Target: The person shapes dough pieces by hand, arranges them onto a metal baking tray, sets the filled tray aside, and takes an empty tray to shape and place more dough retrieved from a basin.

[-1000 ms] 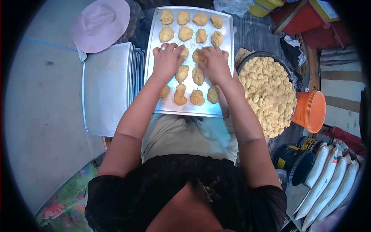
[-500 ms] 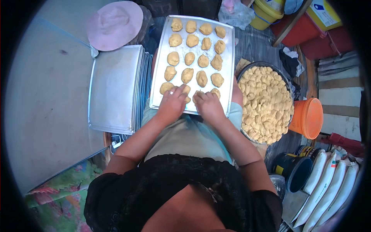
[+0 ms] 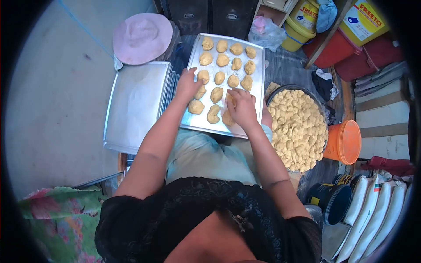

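A metal tray rests on my lap, bearing several rows of dough pieces. My left hand is at the tray's left edge, fingers apart, its fingertips beside a dough piece in the left column. Over the lower right part of the tray, my right hand has its bent fingers on a dough piece that it largely covers. To the right stands a round basin heaped with many more dough pieces.
Stacked metal trays stand left, with a pink hat behind. An orange bucket, dark buckets and white sacks are on the right. Black speakers and a yellow bucket stand at the back.
My left hand has moved up to the tray's left edge, and my right hand slightly up and right. The view has shifted, so the tray appears lower.
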### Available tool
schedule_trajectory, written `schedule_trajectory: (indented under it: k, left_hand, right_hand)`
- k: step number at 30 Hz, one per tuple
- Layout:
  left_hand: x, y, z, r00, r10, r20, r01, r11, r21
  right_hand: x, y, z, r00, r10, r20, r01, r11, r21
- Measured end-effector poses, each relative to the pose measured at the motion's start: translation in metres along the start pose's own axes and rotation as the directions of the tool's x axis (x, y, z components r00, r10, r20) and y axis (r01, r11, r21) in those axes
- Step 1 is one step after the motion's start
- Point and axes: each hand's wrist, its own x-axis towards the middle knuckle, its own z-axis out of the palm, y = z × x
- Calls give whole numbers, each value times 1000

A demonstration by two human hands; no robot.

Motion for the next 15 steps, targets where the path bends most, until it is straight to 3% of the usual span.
schedule_trajectory:
  k: [2,3,6,9,12,13,15]
  left_hand:
    - [16,2,3,984,-70,163,62,997,54]
    - [19,2,9,995,-39,88,34,997,62]
    - [22,0,20,997,-41,63,38,998,46]
    - [18,2,18,999,-24,24,24,1000,-11]
    - [-1,1,0,995,-30,-94,17,991,-134]
    - [-15,-4,-13,985,-12,-169,-1,997,-73]
    - [-47,-26,-42,978,-99,-183,100,995,-5]
  right_hand:
    - [-2,0,-6,999,30,36,-32,998,46]
    - [-5,2,-6,998,46,38,-46,999,12]
    - [-13,14,-4,992,108,59,-106,994,-38]
    - [-15,10,-4,999,43,-11,-44,998,-41]
    - [-13,-2,-5,991,121,65,-132,971,197]
    - [-12,-5,0,998,62,17,-64,979,194]
    - [-14,-16,-1,970,128,208,-175,957,229]
